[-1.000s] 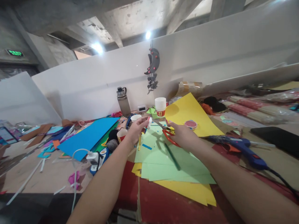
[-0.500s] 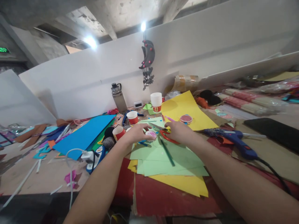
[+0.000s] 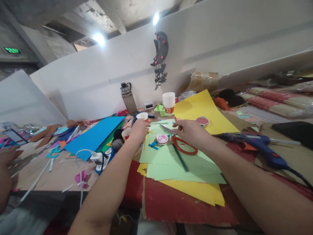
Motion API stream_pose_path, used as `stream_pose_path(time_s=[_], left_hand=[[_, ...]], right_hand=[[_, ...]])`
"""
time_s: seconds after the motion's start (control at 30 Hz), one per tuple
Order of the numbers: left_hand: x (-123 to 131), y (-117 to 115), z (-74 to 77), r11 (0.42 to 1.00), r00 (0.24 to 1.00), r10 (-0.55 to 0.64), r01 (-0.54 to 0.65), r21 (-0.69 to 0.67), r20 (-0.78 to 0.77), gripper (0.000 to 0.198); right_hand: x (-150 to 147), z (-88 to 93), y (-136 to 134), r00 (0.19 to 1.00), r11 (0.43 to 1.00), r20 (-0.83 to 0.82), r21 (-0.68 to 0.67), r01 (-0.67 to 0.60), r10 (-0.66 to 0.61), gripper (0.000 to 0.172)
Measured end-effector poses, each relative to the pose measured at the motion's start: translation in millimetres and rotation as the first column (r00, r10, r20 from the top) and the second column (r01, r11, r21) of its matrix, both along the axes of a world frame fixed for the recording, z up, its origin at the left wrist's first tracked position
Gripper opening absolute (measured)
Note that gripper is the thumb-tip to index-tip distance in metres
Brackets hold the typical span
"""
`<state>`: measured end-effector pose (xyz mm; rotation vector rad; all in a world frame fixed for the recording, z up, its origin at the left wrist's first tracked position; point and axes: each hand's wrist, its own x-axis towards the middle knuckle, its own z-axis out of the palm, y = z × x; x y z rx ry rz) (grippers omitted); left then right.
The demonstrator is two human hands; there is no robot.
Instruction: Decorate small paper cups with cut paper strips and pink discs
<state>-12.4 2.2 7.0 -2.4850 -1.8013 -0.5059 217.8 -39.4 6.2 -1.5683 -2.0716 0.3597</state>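
My left hand (image 3: 139, 131) is closed over the left edge of the pale green paper (image 3: 160, 156), just in front of a white and red paper cup (image 3: 142, 116). Its fingertips are beside thin yellow strips (image 3: 146, 142); whatever they pinch is hidden. My right hand (image 3: 190, 130) hovers low with fingers curled and thumb and forefinger apart, close by the pivot of the red-handled scissors (image 3: 186, 148). The scissors lie on the paper. Between my hands rests a round pink and white disc (image 3: 162, 139), with blue scraps (image 3: 153, 145) beside it. A dark green pencil-like stick (image 3: 180, 158) lies in front.
A glue gun (image 3: 266, 147) lies to the right, yellow paper (image 3: 202, 107) behind. Stacked cups (image 3: 169, 99) and a bottle (image 3: 128, 99) stand at the back. Blue sheet (image 3: 95, 137), yarn and a plug (image 3: 96, 157) sit left. Another person's hand (image 3: 8, 155) is far left.
My left hand has moved left, off the disc and toward the cup. My right hand has shifted slightly away from the scissors' handles, which show more fully. Another person's hand has come into view.
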Motion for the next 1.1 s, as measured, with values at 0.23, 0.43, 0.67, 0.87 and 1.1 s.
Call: stream_pose_path(time_s=[0.23,0.43,0.67,0.87,1.1], left_hand=[[11,-2,-14.2,0.998,0.956,0.041,-0.022,0.067,-0.289,0.026],[11,5,-16.3,0.998,0.968,0.038,-0.023,0.064,-0.249,0.017],[10,-6,9.9,0.999,0.982,0.03,-0.033,0.018,0.188,0.013],[33,-28,18.2,0.972,0.619,0.008,0.179,-0.15,0.786,0.023],[51,-41,17.8,0.912,0.416,0.048,0.352,-0.209,0.908,0.025]], right_hand=[[-4,-5.4,1,0.999,0.999,0.01,0.005,-0.041,0.041,0.021],[-5,-8.8,3,0.998,0.997,0.007,0.04,-0.068,0.068,0.021],[-6,-5.4,0,0.994,0.996,-0.092,0.075,-0.056,0.063,0.022],[-16,-5.2,-2,0.788,0.988,-0.61,-0.056,-0.142,0.079,0.036],[-24,-4.4,-1,0.509,0.984,-0.857,-0.018,-0.177,0.075,0.033]])
